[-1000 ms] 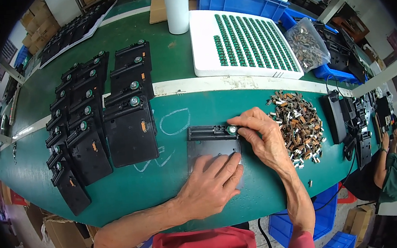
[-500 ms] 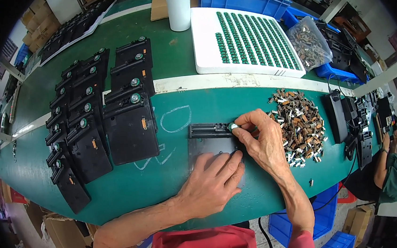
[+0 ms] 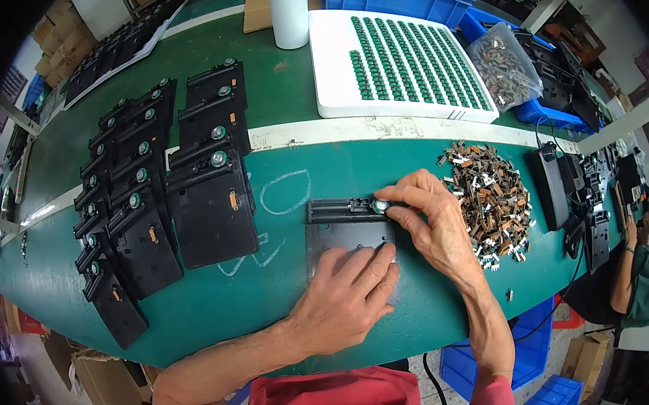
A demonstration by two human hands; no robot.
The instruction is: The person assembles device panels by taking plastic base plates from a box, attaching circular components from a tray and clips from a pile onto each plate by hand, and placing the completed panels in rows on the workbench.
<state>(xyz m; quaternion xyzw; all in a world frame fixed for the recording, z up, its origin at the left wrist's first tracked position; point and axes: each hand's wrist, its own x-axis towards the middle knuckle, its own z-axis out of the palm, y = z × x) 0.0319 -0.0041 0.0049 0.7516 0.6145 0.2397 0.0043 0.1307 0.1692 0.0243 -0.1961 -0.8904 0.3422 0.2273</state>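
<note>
Our left hand (image 3: 344,297) lies flat, open, on the flat black plastic panel (image 3: 347,235); right hand (image 3: 430,220) pinches the small round green-and-silver knob (image 3: 380,206).

Left hand (image 3: 346,299) flat, palm down; right hand (image 3: 432,220) fingers pinched.

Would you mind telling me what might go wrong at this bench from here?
The right hand presses a small green round part into the black plate; it may seat crooked or slip. The left hand alone steadies the plate, which could slide. The pile of small brown parts lies beside the right wrist, so a sweep might scatter pieces off the green table.
</note>
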